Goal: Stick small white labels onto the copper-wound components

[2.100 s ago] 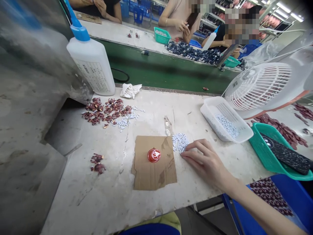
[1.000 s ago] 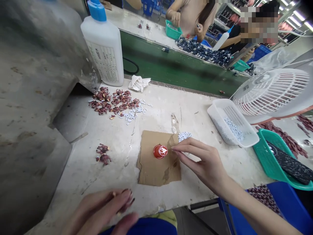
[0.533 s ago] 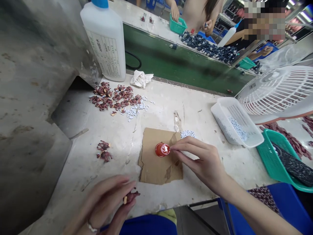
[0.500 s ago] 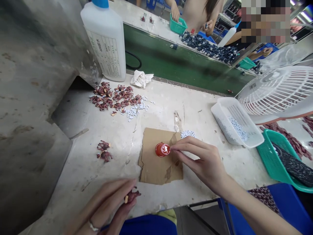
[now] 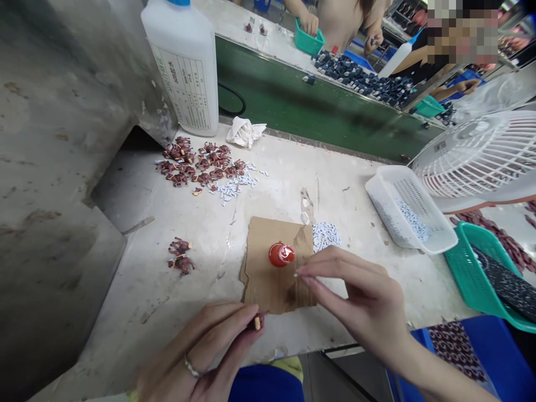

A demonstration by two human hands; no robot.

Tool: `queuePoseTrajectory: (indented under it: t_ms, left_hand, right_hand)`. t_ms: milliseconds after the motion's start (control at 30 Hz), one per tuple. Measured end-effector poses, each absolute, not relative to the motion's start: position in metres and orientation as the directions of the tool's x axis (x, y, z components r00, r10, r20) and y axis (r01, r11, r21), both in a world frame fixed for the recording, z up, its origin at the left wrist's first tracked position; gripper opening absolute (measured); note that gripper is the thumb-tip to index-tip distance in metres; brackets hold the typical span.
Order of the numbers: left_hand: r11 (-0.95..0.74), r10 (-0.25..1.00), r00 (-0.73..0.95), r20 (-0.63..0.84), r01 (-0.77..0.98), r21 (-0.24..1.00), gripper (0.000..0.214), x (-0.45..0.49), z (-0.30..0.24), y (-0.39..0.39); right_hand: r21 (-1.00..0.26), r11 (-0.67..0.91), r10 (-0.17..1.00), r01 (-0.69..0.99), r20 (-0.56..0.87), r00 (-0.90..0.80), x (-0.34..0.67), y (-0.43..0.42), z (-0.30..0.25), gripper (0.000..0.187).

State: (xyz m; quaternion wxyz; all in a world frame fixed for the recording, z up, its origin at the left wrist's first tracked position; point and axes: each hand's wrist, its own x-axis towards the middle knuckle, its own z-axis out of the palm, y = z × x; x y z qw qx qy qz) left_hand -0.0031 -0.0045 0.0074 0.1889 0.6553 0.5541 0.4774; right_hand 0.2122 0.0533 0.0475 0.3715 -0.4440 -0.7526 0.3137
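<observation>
My left hand (image 5: 209, 347), wearing a ring, pinches a small brownish-red figurine (image 5: 258, 321) with a tan patch, just off the near edge of the cardboard piece (image 5: 266, 287). Between the thumb and fingertips of my right hand (image 5: 364, 296) is a tiny whitish piece (image 5: 296, 274), mostly hidden. A small red cup (image 5: 276, 255) with a shiny wet top sits on the cardboard, a little beyond my right fingertips. Behind that hand lies a heap of tiny blue-white pieces (image 5: 326, 234).
Figurines (image 5: 180, 254) lie at left, more (image 5: 209, 162) behind. A big white bottle (image 5: 188, 72) and crumpled tissue (image 5: 245, 132) stand at the back. Right are a white basket (image 5: 377, 206), green basket (image 5: 460, 268) and fan (image 5: 481, 151). A co-worker's hand (image 5: 309, 24) is across.
My right hand has drawn back from the red cup toward me. My left hand has carried the figurine to the right and slightly up, closer to the cardboard.
</observation>
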Motion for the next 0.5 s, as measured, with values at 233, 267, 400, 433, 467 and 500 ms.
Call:
queuePoseTrajectory:
  t_ms: [233,267,400,433,467,500]
  left_hand:
    - [-0.282,0.908,-0.126,0.4,0.523,0.805,0.033,0.008,0.008,-0.003]
    - [-0.288,0.907,-0.122,0.403,0.519,0.805,0.032,0.009,0.008,-0.003]
    - [-0.318,0.906,-0.089,0.414,0.504,0.803,0.022,0.008,0.01,-0.001]
    - [-0.333,0.905,-0.068,0.42,0.499,0.8,0.017,0.008,0.011,0.0]
    - [-0.351,0.904,-0.044,0.426,0.494,0.795,0.015,0.007,0.012,0.001]
    - [-0.371,0.898,-0.026,0.439,0.49,0.789,0.017,0.007,0.013,0.001]
  right_hand:
    - [-0.912,0.358,0.886,0.2,0.264,-0.382,0.184,0.034,0.053,0.017]
    - [-0.915,0.352,0.888,0.198,0.26,-0.378,0.183,0.034,0.052,0.017]
    - [-0.919,0.329,0.904,0.216,0.24,-0.354,0.182,0.036,0.049,0.015]
    - [-0.918,0.329,0.905,0.22,0.24,-0.352,0.182,0.036,0.048,0.015]
    - [-0.918,0.329,0.905,0.223,0.239,-0.352,0.182,0.036,0.049,0.015]
    - [-0.917,0.33,0.904,0.226,0.238,-0.354,0.183,0.036,0.049,0.014]
